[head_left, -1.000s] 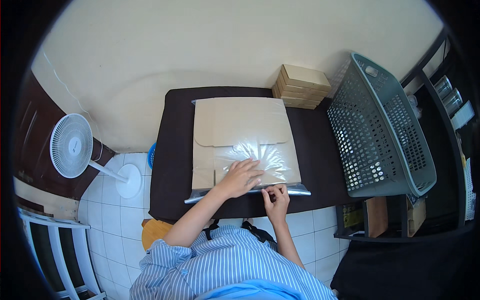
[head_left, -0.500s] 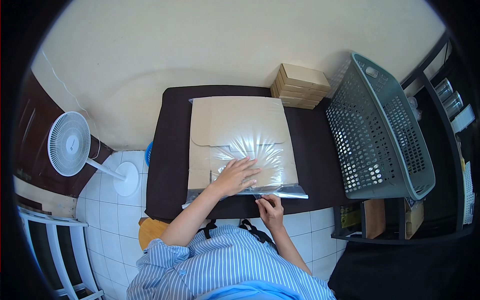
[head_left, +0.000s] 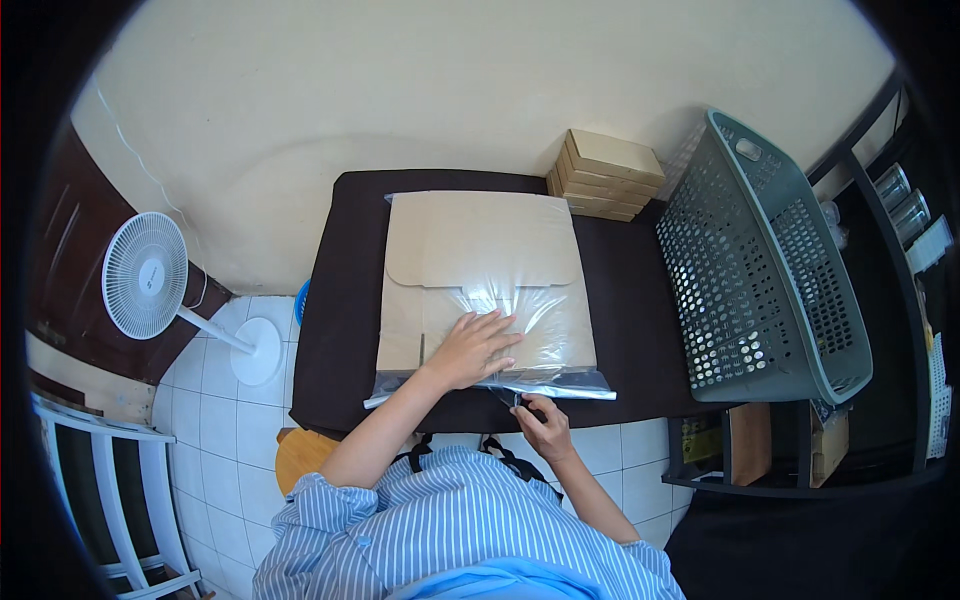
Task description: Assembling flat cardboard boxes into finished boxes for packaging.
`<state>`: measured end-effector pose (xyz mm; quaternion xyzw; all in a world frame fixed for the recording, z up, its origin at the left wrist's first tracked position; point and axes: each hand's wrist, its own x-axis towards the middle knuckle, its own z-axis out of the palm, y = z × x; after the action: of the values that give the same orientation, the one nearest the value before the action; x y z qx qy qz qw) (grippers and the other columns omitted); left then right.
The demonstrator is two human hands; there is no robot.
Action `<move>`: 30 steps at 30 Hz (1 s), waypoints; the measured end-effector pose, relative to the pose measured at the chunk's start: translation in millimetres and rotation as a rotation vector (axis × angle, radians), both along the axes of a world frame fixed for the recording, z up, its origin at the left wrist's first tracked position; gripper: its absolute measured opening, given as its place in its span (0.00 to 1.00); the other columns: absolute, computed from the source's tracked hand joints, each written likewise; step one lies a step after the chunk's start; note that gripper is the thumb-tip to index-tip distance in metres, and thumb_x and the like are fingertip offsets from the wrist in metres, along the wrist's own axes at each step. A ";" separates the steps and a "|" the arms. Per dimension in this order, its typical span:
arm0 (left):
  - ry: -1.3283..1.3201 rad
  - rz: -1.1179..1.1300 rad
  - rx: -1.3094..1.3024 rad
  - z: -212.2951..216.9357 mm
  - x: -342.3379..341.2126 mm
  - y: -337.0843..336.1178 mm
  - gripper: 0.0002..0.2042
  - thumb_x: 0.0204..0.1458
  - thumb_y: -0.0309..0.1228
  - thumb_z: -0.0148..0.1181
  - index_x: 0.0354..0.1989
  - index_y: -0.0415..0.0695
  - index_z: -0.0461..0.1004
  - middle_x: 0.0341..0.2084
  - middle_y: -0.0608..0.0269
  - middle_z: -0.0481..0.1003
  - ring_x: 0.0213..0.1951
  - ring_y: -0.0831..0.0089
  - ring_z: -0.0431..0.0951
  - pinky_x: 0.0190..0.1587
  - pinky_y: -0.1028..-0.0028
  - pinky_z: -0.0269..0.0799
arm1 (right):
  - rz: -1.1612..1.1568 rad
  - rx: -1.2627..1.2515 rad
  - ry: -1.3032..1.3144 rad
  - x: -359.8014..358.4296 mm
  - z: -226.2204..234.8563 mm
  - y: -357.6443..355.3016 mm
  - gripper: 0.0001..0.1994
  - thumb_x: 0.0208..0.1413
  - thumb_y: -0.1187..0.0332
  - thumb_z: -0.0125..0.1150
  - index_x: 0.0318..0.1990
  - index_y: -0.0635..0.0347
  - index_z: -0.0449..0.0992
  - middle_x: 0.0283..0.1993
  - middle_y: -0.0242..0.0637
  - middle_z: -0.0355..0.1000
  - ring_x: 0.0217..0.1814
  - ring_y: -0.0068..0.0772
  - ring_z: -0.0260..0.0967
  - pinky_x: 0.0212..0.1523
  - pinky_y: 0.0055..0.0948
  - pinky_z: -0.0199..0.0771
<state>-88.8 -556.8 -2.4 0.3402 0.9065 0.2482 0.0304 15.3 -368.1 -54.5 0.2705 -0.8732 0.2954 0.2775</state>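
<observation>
A flat brown cardboard box (head_left: 480, 235) lies inside a clear plastic bag (head_left: 545, 325) on a dark-covered table. My left hand (head_left: 472, 348) rests on the plastic over the lower middle of the box, its fingers spread. At the near edge, the bag ends in a shiny strip. Just past the table's front, my right hand (head_left: 543, 425) pinches a bit of the bag's near edge between thumb and fingers, stretching it toward me. Creases in the plastic fan out from beside my left hand.
Several small cardboard boxes (head_left: 607, 170) are stacked at the back right of the table (head_left: 345, 290). Beside them stands a tall grey-green perforated basket (head_left: 725, 290). A dark shelf rack is on the far right. A white fan (head_left: 148, 277) and a wooden stool (head_left: 303, 457) stand at left.
My right hand has drawn slightly down, pulling the pinched plastic into a point. My left hand stays pressed on the bag. The whole view has shifted slightly.
</observation>
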 end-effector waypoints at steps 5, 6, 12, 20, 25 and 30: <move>0.003 -0.012 0.029 3.0 0.5 0.0 0.21 0.49 0.44 0.51 0.53 0.54 0.66 0.58 0.62 0.58 0.61 0.62 0.52 0.61 0.59 0.43 | 0.153 0.056 0.063 -7.7 6.3 8.7 0.08 0.39 0.74 0.63 0.30 0.57 0.73 0.30 0.36 0.63 0.36 0.35 0.70 0.28 0.27 0.73; 0.005 -0.009 0.028 3.6 0.2 -0.2 0.21 0.49 0.44 0.51 0.53 0.54 0.66 0.58 0.62 0.58 0.61 0.62 0.52 0.61 0.59 0.43 | 0.179 0.079 0.060 -7.8 6.8 9.7 0.08 0.40 0.74 0.63 0.30 0.57 0.73 0.30 0.36 0.63 0.37 0.35 0.70 0.29 0.27 0.73; -0.019 -0.027 -0.033 1.7 -3.8 0.6 0.22 0.49 0.46 0.52 0.53 0.54 0.66 0.58 0.63 0.58 0.61 0.63 0.53 0.60 0.58 0.44 | 0.239 0.166 0.104 -8.2 1.7 11.3 0.08 0.40 0.72 0.63 0.29 0.55 0.70 0.30 0.34 0.63 0.39 0.35 0.69 0.30 0.26 0.73; -0.039 -0.022 -0.050 -1.3 -5.1 3.4 0.23 0.49 0.47 0.51 0.53 0.54 0.66 0.58 0.62 0.58 0.62 0.63 0.51 0.61 0.57 0.42 | 0.275 0.167 0.109 -5.5 -4.6 11.6 0.08 0.40 0.72 0.63 0.26 0.54 0.67 0.32 0.33 0.63 0.37 0.33 0.67 0.31 0.26 0.72; -0.081 0.018 -0.079 0.4 -4.5 3.6 0.23 0.49 0.47 0.51 0.53 0.53 0.66 0.58 0.62 0.58 0.62 0.62 0.51 0.61 0.57 0.42 | 0.351 0.304 0.054 7.5 -11.1 31.8 0.08 0.38 0.70 0.62 0.28 0.53 0.68 0.31 0.32 0.63 0.36 0.33 0.65 0.38 0.31 0.70; 0.091 0.074 0.017 3.6 0.4 2.8 0.21 0.47 0.44 0.54 0.49 0.50 0.69 0.54 0.63 0.63 0.59 0.64 0.57 0.58 0.60 0.49 | 0.182 0.191 -0.009 9.6 -6.6 36.3 0.08 0.38 0.70 0.63 0.30 0.51 0.73 0.30 0.32 0.62 0.33 0.32 0.64 0.31 0.30 0.64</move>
<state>-88.5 -554.0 1.2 0.3175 0.9168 0.2412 -0.0231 24.9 -331.7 -61.1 0.3726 -0.8704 0.2359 0.2187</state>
